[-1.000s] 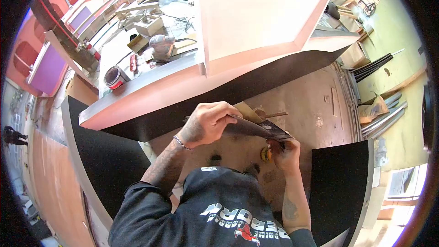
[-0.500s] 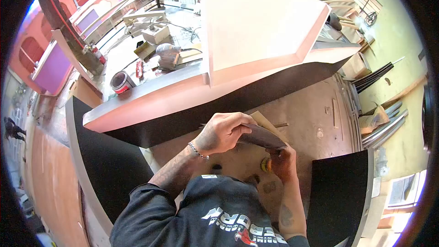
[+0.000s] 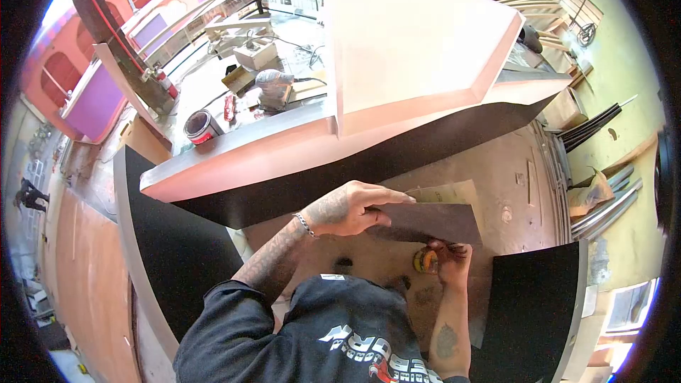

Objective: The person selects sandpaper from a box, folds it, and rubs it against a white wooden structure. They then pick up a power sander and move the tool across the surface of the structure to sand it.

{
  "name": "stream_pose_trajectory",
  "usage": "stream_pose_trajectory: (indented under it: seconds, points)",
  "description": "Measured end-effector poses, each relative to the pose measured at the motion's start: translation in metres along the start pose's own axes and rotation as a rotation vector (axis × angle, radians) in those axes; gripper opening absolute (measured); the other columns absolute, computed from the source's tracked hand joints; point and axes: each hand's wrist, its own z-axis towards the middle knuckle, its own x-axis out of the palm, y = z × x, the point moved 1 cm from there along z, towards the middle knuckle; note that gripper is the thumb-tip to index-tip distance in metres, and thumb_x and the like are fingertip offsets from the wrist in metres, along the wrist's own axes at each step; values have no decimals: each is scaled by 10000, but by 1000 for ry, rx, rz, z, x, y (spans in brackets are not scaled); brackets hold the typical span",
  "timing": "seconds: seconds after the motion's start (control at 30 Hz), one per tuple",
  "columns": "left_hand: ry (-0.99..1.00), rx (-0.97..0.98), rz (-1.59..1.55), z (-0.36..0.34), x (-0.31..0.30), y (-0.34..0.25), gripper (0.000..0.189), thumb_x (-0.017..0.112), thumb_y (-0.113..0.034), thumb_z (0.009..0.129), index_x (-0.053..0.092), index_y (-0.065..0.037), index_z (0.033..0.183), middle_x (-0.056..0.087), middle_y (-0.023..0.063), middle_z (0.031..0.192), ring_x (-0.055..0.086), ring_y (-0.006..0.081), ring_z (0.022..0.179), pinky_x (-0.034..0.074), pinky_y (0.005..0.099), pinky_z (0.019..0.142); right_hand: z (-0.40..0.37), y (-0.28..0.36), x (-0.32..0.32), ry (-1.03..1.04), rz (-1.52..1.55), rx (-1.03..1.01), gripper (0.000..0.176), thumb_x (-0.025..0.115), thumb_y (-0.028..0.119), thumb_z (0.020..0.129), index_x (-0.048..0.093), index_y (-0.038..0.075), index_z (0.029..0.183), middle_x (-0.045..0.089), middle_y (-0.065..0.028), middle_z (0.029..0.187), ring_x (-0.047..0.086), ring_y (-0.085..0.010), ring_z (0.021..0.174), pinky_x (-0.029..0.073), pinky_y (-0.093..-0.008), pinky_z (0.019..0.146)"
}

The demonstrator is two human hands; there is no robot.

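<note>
Holding: left hand (image 3: 347,209) pinches dark sheet (image 3: 433,221); right hand (image 3: 450,259) grips small yellow object (image 3: 424,261) beneath. Sheet appears uncut; work likely early.

Bright, even daylight in workshop. Strongest light far left, blown out at rim. White panel (image 3: 418,35) near overexposed, pinkish cast at edges. Soft shadow under counter (image 3: 234,163) onto near floor. Fisheye: heavy barrel bending, black vignette at corners, colour fringing at rim. Centre sharp: left hand (image 3: 347,209) crisp, dark sheet (image 3: 433,221) matte, no glare. Periphery soft.
</note>
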Motion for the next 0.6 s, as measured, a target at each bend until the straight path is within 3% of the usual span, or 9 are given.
stream_pose_trajectory:
  seconds: [0.03,0.2,0.27,0.3,0.37,0.5,0.57,0.6]
  points:
    - [-62,11,10,-2,4,3,399,738,14,798,691,-65,1187,725,158,950,728,330,884,588,393,765,-1,6,6,-51,-25,61,296,683,-95,838,639,-11,1118,703,-96,1023,677,-206,899,556,-338,794]
    - [-146,85,119,-1,6,0,407,686,69,790,695,-82,1168,739,140,954,744,284,825,613,368,692,5,-22,-10,-40,-205,261,286,635,-112,851,622,-8,1116,694,-91,1020,670,-207,914,544,-337,784]
    - [-169,111,110,0,8,-2,413,680,80,777,698,-80,1157,738,130,920,744,267,799,611,362,663,5,-18,-3,-162,229,342,243,708,-58,826,670,37,1046,694,-90,967,670,-204,809,550,-341,659]
    - [-155,144,126,0,9,-2,426,671,90,764,700,-82,1154,732,122,885,740,257,770,608,357,645,3,-16,3,-160,228,347,243,708,-58,826,670,37,1046,694,-90,967,670,-204,809,550,-341,659]
    - [-138,232,162,1,8,-5,468,656,102,727,704,-88,1152,714,104,816,725,232,702,600,340,606,-1,-9,12,-118,-316,66,334,756,-41,790,649,34,1097,695,-102,997,670,-198,839,545,-328,678]
    - [-150,215,224,-2,5,-6,475,659,99,723,700,-81,1161,714,98,809,722,234,694,598,340,606,4,-1,10,-158,-20,110,353,764,-34,786,642,24,1113,699,-103,986,674,-205,861,548,-333,723]
    - [-181,175,84,-4,12,-4,459,657,135,730,708,-51,1147,733,135,880,731,275,737,599,371,629,1,-8,-1,31,-416,77,388,743,-38,800,618,21,1163,691,-117,1047,675,-230,951,554,-367,794]
    - [-181,170,79,-4,12,-5,459,657,135,730,708,-51,1147,733,135,880,731,275,737,599,371,629,-1,-8,6,31,-418,83,388,743,-38,800,618,21,1163,691,-117,1047,675,-230,951,554,-367,794]
